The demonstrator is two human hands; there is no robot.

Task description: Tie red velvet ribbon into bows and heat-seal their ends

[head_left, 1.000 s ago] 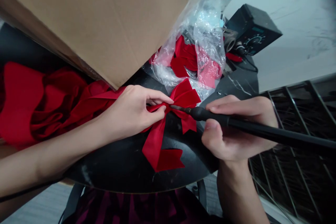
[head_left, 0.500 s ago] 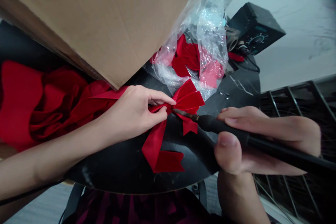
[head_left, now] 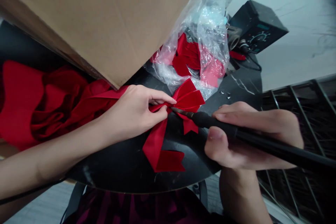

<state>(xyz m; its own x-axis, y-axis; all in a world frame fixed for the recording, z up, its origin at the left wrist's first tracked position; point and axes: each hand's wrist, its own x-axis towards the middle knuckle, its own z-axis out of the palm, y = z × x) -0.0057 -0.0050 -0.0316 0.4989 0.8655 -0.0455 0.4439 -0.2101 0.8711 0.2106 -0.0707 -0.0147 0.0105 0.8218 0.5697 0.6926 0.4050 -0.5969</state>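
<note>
My left hand pinches the knot of a red velvet bow between thumb and fingers. The bow lies on a black round tabletop, and one of its long tails trails toward me. My right hand grips a black-handled soldering iron. Its thin tip reaches the bow's knot just beside my left fingertips. The knot's centre is partly hidden by those fingers. A heap of red velvet ribbon lies beyond my left forearm.
A large cardboard box overhangs the far left of the table. A clear plastic bag holding red bows stands behind the hands. A black soldering station with a dial sits at the far right, and a dark metal grid rack lies beyond the table edge.
My right hand has shifted rightward and rolled, with the iron's handle lower than a second ago. The iron's tip stays at the knot. My left hand and the bow have barely moved.
</note>
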